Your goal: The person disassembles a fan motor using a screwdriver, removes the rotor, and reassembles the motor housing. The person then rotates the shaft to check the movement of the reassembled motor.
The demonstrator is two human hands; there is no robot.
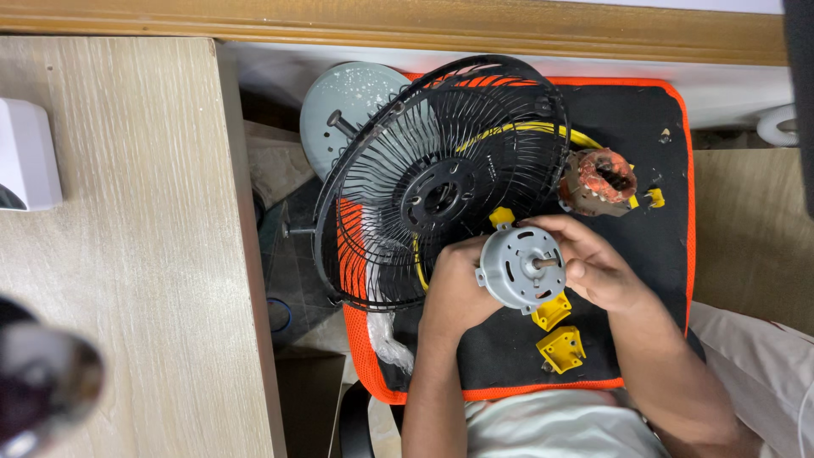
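Black mat with orange edging [670,170] over the lap, beside a pale wooden table [127,254]. Grey round motor housing [520,268] gripped between both hands, left hand [454,284] closed on its left side, right hand [598,267] curled round its right, short shaft facing up. Just behind, black wire fan guard [441,182]; copper-wound rotor [598,181] to the right; yellow plastic brackets [560,348] below.

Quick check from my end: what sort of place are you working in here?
Probably a small home or shop repair spot, not a factory. Both hands hold a grey round metal motor housing over a black orange-edged mat, with a black wire fan guard beside a pale wooden tabletop.
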